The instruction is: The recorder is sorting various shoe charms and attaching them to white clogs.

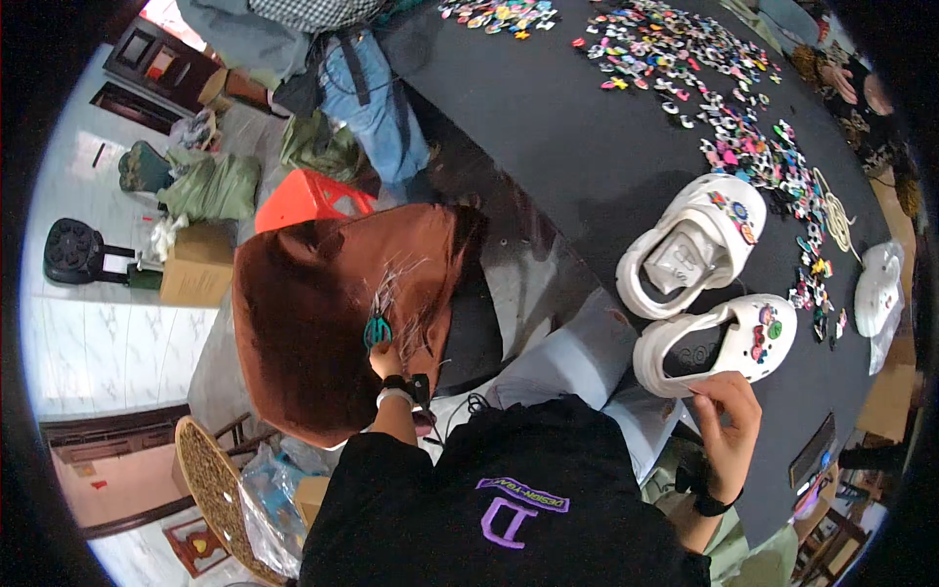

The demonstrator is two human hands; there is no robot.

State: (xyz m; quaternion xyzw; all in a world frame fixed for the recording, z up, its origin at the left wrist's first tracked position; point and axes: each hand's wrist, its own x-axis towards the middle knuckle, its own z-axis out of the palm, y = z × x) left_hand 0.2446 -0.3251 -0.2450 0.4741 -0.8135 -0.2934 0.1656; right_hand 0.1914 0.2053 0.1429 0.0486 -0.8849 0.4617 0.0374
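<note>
On a brown cloth (293, 323) to my left lie scissors with teal handles (377, 331). My left hand (384, 363) has its fingers closed at those handles, and loose pale threads (396, 284) are scattered around them. At the right, my right hand (729, 416) pinches at the near side of a white clog (719, 342) trimmed with colourful shoe charms (761, 338). Just beyond it rests a second white clog (690, 245), also with charms on its upper and a white packet (677, 262) inside.
Many small colourful charms (675, 49) spread over the dark table (509, 127). Toward the right edge are a beige cord (836, 215), another white clog in clear plastic (878, 293) and a dark tablet-like slab (814, 450). A red stool (303, 201) stands beyond the brown cloth.
</note>
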